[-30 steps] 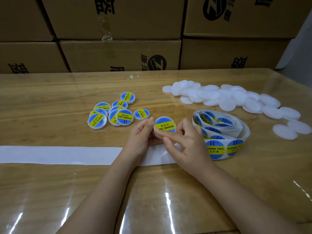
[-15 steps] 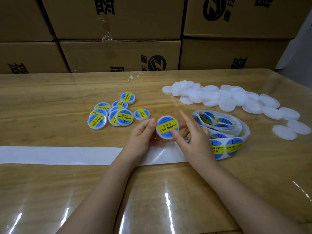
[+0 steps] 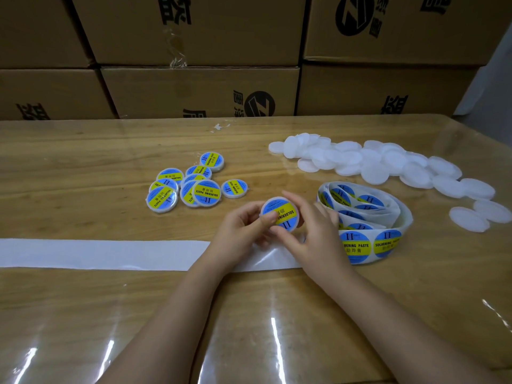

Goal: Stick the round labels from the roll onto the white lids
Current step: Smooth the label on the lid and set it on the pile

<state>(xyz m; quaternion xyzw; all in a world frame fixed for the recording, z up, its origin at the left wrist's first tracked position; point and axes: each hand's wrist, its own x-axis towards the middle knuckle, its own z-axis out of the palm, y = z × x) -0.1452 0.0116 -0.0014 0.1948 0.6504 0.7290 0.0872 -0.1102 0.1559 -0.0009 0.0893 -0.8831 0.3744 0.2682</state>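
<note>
Wood table (image 3: 83,151) under glossy film (image 3: 277,336), cardboard boxes (image 3: 199,87) behind; left hand (image 3: 241,231) and right hand (image 3: 315,236) grip one labelled lid (image 3: 286,210).

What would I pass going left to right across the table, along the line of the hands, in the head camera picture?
Pile of labelled lids → held lid → roll of labels → two loose white lids.
</note>
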